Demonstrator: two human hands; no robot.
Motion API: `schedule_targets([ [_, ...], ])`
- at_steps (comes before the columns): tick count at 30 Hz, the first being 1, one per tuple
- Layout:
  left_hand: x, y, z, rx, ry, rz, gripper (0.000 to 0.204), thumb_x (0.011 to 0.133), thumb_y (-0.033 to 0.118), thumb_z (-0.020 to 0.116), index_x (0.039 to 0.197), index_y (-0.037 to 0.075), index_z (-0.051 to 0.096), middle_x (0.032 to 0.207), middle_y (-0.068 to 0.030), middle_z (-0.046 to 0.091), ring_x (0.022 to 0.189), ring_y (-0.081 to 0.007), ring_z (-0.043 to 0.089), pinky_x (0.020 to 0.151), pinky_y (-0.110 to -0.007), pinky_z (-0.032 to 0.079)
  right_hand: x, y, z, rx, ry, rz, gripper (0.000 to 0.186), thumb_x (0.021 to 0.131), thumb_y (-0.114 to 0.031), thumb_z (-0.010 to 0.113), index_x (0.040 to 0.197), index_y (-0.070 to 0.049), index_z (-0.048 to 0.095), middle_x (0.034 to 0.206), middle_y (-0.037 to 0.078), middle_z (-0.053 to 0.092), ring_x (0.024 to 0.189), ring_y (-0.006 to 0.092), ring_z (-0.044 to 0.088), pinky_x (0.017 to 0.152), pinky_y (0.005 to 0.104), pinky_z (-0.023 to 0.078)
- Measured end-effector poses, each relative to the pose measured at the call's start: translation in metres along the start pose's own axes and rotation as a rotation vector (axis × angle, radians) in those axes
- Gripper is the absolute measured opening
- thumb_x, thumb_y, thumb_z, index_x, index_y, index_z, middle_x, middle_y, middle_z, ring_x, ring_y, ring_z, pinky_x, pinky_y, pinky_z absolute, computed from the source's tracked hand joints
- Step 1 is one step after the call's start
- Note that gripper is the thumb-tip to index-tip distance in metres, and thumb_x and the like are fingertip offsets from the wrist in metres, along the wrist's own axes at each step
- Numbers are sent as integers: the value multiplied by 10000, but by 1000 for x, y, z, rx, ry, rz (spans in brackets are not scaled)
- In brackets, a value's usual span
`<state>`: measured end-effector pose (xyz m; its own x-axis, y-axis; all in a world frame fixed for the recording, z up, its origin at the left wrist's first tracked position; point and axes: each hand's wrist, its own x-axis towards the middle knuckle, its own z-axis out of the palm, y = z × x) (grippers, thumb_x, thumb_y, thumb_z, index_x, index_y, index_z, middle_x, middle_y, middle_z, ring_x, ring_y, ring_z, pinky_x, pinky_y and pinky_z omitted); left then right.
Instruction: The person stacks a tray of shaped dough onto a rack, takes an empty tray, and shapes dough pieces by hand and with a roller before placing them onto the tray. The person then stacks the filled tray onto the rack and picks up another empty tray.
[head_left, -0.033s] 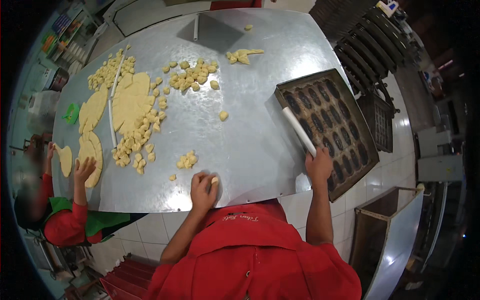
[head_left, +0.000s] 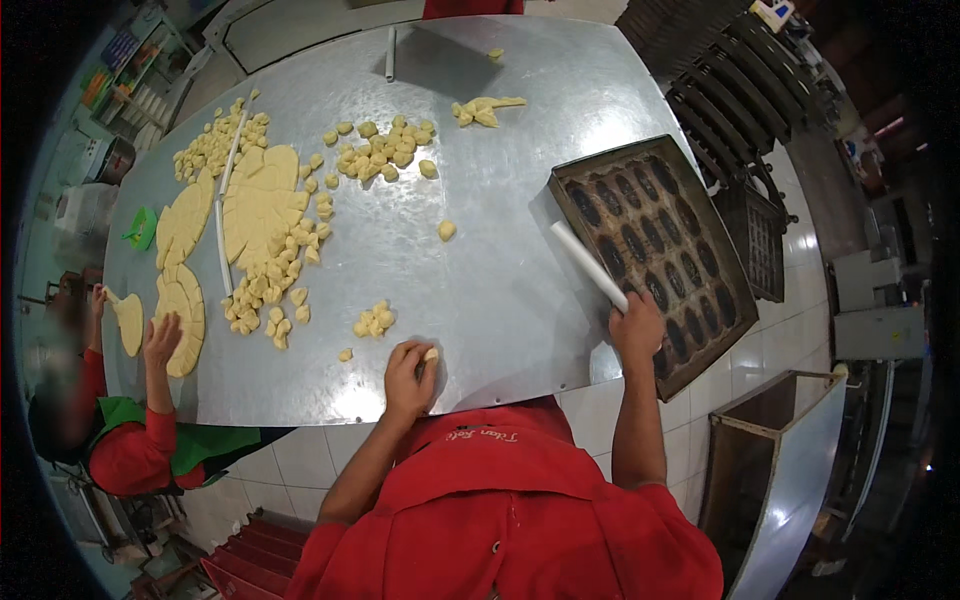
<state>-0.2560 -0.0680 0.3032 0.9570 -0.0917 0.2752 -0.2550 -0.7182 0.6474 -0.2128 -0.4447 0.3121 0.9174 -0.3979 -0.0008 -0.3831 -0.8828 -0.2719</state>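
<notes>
Close to the table's front edge, my left hand [head_left: 409,380] is curled round a small piece of dough [head_left: 431,355], which shows at the fingertips. My right hand [head_left: 636,327] grips the lower end of a plain white rolling pin [head_left: 588,264]; it slants up and left beside the baking tray. A little pile of dough pieces [head_left: 374,319] lies beyond my left hand, with one piece [head_left: 345,355] apart. Farther up the table sit a single dough ball [head_left: 447,231], a group of dough balls [head_left: 385,150] and a torn dough scrap [head_left: 487,110].
A dark tray with oval moulds [head_left: 650,230] overhangs the table's right edge. Flattened, cut dough [head_left: 260,205] covers the left side beside white rods [head_left: 222,245]. A co-worker's hand [head_left: 163,340] is over dough at far left. More dark trays [head_left: 735,85] stand at upper right.
The rolling pin's far end has swung left, away from the tray, and my right hand has shifted slightly. My left hand is nearly still. The co-worker's hand has moved a little left.
</notes>
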Motion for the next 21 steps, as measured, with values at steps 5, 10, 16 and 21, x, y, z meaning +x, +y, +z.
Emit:
schedule_targets([
  [5, 38, 38, 13, -233, -147, -213, 262, 816, 25, 644, 1077, 15, 654, 998, -143, 651, 869, -293, 632, 795, -360, 509, -13, -7, -5, 36, 8, -96, 203, 743, -133, 668, 936, -89, 627, 993, 130, 609, 818, 374, 648, 687, 488, 522],
  [10, 31, 15, 32, 70, -110, 266, 326, 768, 34, 657, 1092, 70, 671, 1085, -86, 684, 971, -276, 634, 861, -401, 497, -34, -21, -6, 60, -60, -127, 261, 744, -119, 664, 1002, -98, 628, 978, 126, 611, 827, 380, 635, 687, 486, 513],
  [16, 23, 30, 33, 411, -195, 386, 472, 772, 57, 621, 1238, 131, 615, 1394, -108, 509, 1295, -326, 440, 1053, -552, 317, -60, -75, 22, 413, 97, -340, 399, 803, -147, 634, 1190, -81, 565, 989, 113, 582, 929, 332, 599, 748, 463, 488],
  [21, 18, 49, 5, 479, -2, 291, 519, 766, 122, 654, 1280, 163, 595, 1487, -92, 405, 1359, -352, 338, 1103, -588, 164, -82, -100, 43, 379, -145, -658, 358, 792, -119, 650, 1141, -87, 583, 970, 114, 581, 941, 330, 569, 759, 446, 449],
])
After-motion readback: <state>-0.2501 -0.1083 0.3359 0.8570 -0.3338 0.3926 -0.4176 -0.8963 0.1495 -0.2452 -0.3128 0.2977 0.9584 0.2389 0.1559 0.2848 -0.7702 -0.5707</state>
